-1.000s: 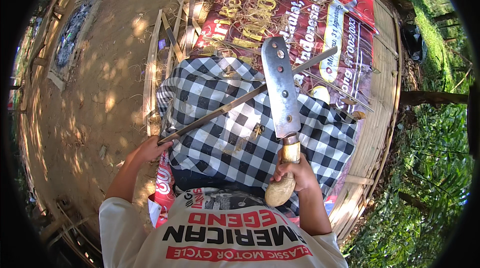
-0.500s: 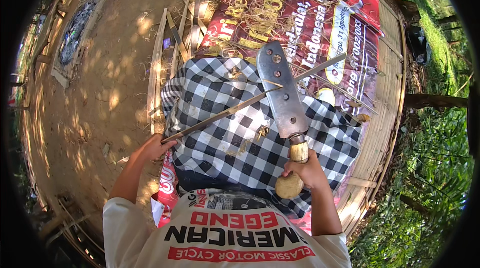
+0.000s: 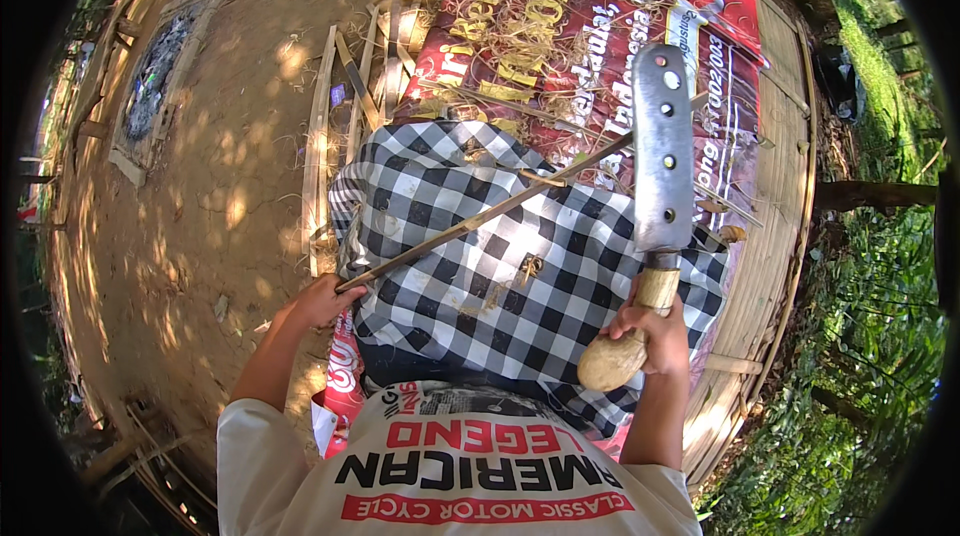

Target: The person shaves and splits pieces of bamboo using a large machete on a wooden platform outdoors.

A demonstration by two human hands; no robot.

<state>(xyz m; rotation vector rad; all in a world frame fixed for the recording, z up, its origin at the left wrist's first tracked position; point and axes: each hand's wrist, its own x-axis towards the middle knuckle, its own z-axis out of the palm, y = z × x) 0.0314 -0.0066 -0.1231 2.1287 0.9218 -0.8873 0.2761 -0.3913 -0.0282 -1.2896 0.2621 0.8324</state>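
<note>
My left hand (image 3: 322, 302) is closed round the near end of a long, thin bamboo strip (image 3: 470, 225), which slants up and to the right over my lap. In my right hand (image 3: 655, 333) is the wooden handle of a broad cleaver (image 3: 662, 156), its grey blade pierced by several holes and pointing away from me. The blade crosses in front of the strip's far part, and whether the two touch I cannot tell. A black-and-white checked cloth (image 3: 450, 186) covers my lap beneath both, with small shavings on it.
Ahead lies a red printed banner (image 3: 600, 56) strewn with curly shavings, on a bamboo-slat platform (image 3: 770, 206). Several split bamboo pieces (image 3: 320, 146) lie left of the cloth. A framed pit of ash (image 3: 160, 76) is in the dirt floor at far left. Greenery borders the right.
The cleaver has swung right along the bamboo strip toward its far end, its blade turning from a left lean to nearly straight ahead. My left hand keeps its grip, shifted slightly right.
</note>
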